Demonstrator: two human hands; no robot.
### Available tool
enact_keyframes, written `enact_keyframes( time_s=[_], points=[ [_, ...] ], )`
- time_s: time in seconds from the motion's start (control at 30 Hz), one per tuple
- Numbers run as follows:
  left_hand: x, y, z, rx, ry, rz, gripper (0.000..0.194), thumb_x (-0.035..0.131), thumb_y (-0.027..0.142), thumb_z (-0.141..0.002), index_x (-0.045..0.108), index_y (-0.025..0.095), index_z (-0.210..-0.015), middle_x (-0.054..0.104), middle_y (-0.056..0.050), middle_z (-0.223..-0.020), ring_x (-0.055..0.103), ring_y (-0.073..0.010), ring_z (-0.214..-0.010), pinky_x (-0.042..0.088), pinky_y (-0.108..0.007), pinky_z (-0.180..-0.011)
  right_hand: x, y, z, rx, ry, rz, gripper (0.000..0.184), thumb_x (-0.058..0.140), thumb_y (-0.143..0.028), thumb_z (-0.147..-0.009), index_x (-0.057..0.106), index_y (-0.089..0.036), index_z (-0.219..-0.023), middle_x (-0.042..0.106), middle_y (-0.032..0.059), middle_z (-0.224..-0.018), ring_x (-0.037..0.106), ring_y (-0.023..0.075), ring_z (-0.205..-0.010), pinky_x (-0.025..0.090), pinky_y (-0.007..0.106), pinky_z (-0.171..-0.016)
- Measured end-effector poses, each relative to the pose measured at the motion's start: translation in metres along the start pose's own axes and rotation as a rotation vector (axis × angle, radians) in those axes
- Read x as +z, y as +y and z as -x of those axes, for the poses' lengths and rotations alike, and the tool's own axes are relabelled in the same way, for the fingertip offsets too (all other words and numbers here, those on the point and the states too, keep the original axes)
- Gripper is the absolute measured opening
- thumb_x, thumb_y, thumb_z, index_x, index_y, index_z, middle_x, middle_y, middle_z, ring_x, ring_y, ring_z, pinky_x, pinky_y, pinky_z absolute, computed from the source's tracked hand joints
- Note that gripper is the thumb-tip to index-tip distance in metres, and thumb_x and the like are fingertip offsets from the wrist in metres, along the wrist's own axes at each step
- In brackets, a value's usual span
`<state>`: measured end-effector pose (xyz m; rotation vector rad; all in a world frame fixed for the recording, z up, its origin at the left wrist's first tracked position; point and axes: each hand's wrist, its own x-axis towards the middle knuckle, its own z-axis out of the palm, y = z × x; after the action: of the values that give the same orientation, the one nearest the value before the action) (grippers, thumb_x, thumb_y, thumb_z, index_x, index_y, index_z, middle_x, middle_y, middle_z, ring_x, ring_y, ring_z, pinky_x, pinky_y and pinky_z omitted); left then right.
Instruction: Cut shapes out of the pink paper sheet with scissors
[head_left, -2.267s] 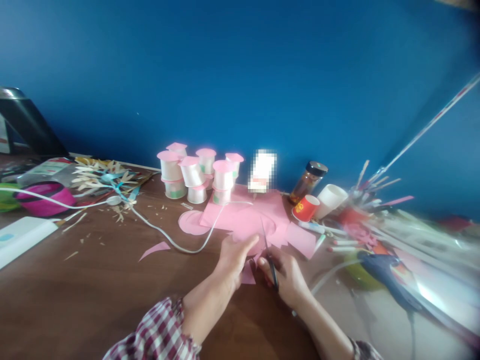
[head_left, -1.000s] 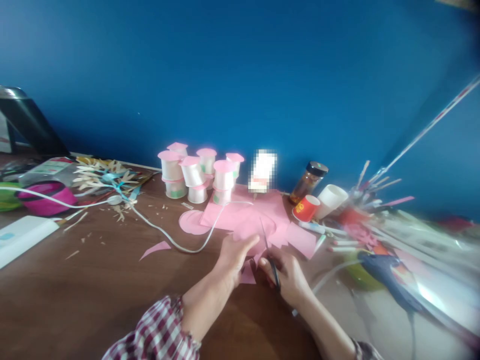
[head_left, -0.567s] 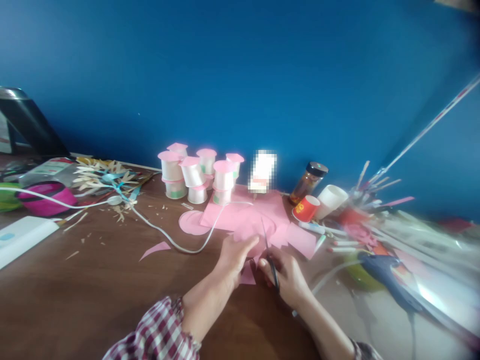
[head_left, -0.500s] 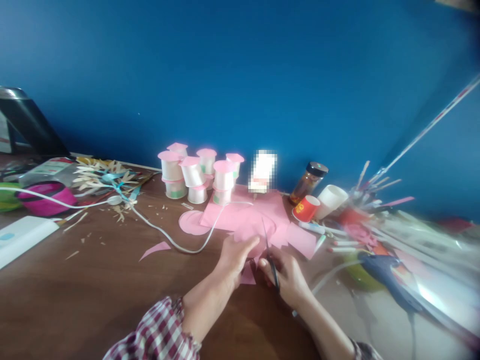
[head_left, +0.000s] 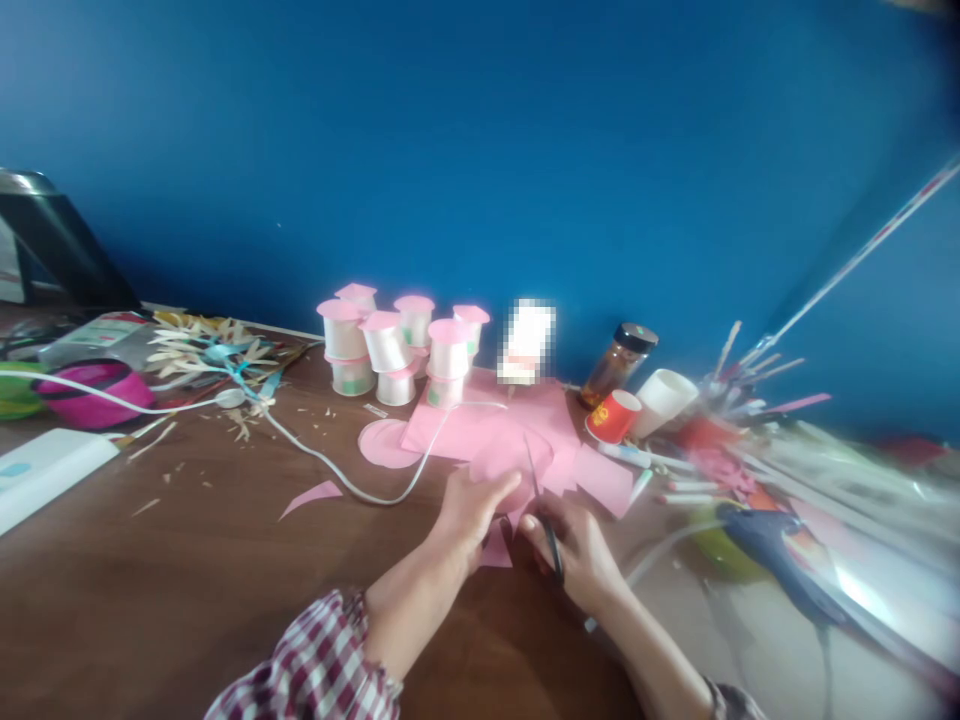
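Observation:
My left hand pinches a piece of pink paper, thumb on top and fingers hidden underneath. In my right hand are scissors with dark handles, their blades pointing away from me along the right edge of that paper. Under and behind the held piece lie larger pink sheets. Cut pink circles rest to their left. A pink offcut shows below my hands, and a curved pink strip lies farther left.
Stacked white paper cups with pink paper tops stand at the back. A white cable crosses the table. Rightward are a jar, a red cup, a white cup and a blue glue gun. A magenta tape roll sits left.
Both hands stay nearly in place. The scissors and the pink paper between my hands have shifted only very slightly.

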<state>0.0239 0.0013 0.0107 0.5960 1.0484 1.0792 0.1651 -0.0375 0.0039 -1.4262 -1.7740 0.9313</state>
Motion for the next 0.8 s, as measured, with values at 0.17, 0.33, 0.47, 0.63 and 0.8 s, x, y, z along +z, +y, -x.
enact_keyframes(
  time_s=[0.17, 0.33, 0.47, 0.63, 0.8],
  points=[
    [-0.002, -0.005, -0.005, -0.008, 0.017, 0.028, 0.029, 0.077, 0.026, -0.058, 0.067, 0.008, -0.079, 0.067, -0.011, -0.066, 0.065, -0.0239, -0.06, 0.051, -0.031, -0.051, 0.0, 0.0, 0.0, -0.003, 0.014, 0.023, 0.03, 0.054, -0.04, -0.085, 0.051, -0.017, -0.066, 0.047, -0.0046, -0.045, 0.045, 0.0107, -0.041, 0.03, 0.021, -0.043],
    [-0.003, -0.009, -0.01, 0.018, 0.01, 0.086, 0.029, 0.077, 0.026, -0.058, 0.067, 0.009, -0.08, 0.067, -0.01, -0.066, 0.064, -0.0225, -0.058, 0.05, -0.03, -0.05, 0.0, -0.002, 0.0, 0.017, 0.004, -0.001, 0.029, 0.055, -0.039, -0.085, 0.051, -0.017, -0.066, 0.047, -0.0044, -0.045, 0.045, 0.0109, -0.041, 0.031, 0.021, -0.043],
    [-0.002, -0.006, -0.009, -0.008, 0.041, 0.048, 0.03, 0.078, 0.026, -0.056, 0.068, 0.007, -0.077, 0.067, -0.012, -0.064, 0.064, -0.0229, -0.057, 0.049, -0.028, -0.048, 0.0, -0.001, 0.0, 0.018, 0.007, 0.002, 0.03, 0.055, -0.04, -0.085, 0.051, -0.017, -0.066, 0.048, -0.0043, -0.044, 0.045, 0.0108, -0.041, 0.031, 0.021, -0.043],
    [0.001, -0.002, -0.009, -0.022, 0.059, 0.049, 0.029, 0.078, 0.023, -0.053, 0.068, 0.007, -0.075, 0.067, -0.012, -0.063, 0.065, -0.0242, -0.057, 0.049, -0.03, -0.049, 0.001, 0.002, 0.0, 0.008, -0.005, -0.003, 0.03, 0.054, -0.042, -0.086, 0.052, -0.017, -0.07, 0.05, -0.0038, -0.047, 0.048, 0.0114, -0.043, 0.033, 0.021, -0.044],
    [0.001, 0.002, -0.003, -0.018, 0.001, 0.047, 0.026, 0.078, 0.022, -0.054, 0.067, 0.008, -0.072, 0.065, -0.01, -0.06, 0.063, -0.0235, -0.056, 0.049, -0.03, -0.047, 0.0, 0.0, 0.001, -0.003, -0.005, -0.008, 0.03, 0.053, -0.043, -0.086, 0.053, -0.016, -0.072, 0.052, -0.0031, -0.049, 0.048, 0.0114, -0.044, 0.033, 0.021, -0.044]
  ],
)
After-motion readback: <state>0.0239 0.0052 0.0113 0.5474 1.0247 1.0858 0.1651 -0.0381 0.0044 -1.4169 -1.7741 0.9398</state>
